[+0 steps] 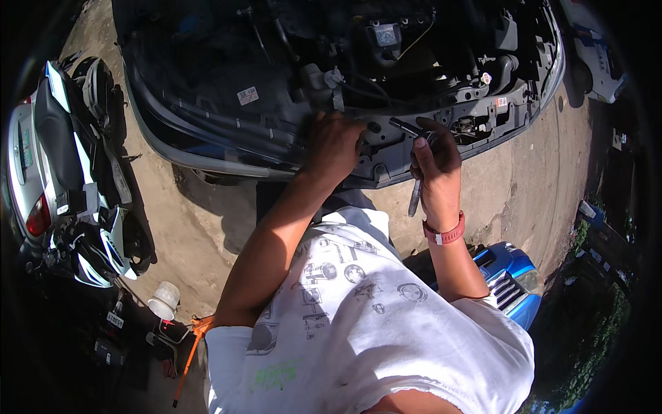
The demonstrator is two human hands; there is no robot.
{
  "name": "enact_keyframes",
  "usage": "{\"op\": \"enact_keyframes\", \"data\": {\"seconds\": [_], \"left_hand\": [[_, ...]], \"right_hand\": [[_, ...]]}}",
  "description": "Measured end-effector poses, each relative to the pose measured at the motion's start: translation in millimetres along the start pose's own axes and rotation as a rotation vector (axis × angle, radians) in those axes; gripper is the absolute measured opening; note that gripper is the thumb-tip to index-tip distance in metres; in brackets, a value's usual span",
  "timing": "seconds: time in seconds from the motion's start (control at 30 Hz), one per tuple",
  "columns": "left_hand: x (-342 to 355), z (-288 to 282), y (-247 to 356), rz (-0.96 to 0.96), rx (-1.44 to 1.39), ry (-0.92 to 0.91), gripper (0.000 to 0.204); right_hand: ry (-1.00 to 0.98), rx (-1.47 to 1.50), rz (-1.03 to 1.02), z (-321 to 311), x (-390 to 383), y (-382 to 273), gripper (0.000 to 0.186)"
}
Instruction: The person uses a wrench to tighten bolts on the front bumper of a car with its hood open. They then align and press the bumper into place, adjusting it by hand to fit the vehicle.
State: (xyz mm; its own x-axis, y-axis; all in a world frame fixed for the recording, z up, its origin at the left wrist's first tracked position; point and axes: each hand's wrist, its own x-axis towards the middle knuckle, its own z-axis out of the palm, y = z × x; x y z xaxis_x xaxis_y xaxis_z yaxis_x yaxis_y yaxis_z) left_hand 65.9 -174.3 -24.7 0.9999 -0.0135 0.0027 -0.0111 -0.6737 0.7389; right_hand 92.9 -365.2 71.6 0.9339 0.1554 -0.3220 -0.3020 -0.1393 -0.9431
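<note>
Over the front edge of an open car engine bay, my right hand [437,165] is closed round a ratchet wrench [414,199]. The ratchet's handle points down toward me, and a dark metal shaft [404,125] sticks out from its head to the left. My left hand [335,146] is beside it, fingers curled above the front panel [393,150]. Close to its fingertips is a small dark round piece [374,127]; whether the fingers grip it or it belongs to the panel is unclear. Shadow hides part of the left fingers.
The engine bay [386,69] holds hoses, brackets and a radiator cap [486,79]. On the left a motorcycle [69,152] stands by a silver car [24,165]. A white bucket [164,300] and an orange stand [196,331] are lower left. Something blue [514,279] is behind my right arm.
</note>
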Motion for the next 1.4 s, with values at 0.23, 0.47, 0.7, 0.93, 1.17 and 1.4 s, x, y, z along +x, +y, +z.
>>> {"op": "enact_keyframes", "data": {"seconds": [0.23,0.47,0.7,0.93,1.17,1.4], "left_hand": [[5.8,-8.1,-0.7,0.060,0.142,-0.032,0.022],[15.4,-5.5,2.4,0.098,0.140,-0.069,0.021],[15.5,-10.2,-0.8,0.101,0.142,-0.100,0.021],[23.7,-10.4,-8.5,0.165,0.109,-0.170,0.021],[22.7,-17.6,-3.3,0.164,0.113,-0.172,0.025],[13.6,-17.8,-3.0,0.120,0.110,-0.138,0.041]], "right_hand": [[0.050,0.024,0.059,-0.3,-4.1,9.6,0.034],[0.053,-0.019,0.051,-4.5,-2.9,20.2,0.034],[0.062,-0.054,0.078,-5.5,1.0,24.1,0.035],[0.050,-0.136,0.068,-10.6,6.9,26.9,0.036],[-0.006,-0.196,0.089,-11.9,6.8,30.1,0.036],[-0.119,-0.298,0.081,-7.3,7.4,30.3,0.034]]}}
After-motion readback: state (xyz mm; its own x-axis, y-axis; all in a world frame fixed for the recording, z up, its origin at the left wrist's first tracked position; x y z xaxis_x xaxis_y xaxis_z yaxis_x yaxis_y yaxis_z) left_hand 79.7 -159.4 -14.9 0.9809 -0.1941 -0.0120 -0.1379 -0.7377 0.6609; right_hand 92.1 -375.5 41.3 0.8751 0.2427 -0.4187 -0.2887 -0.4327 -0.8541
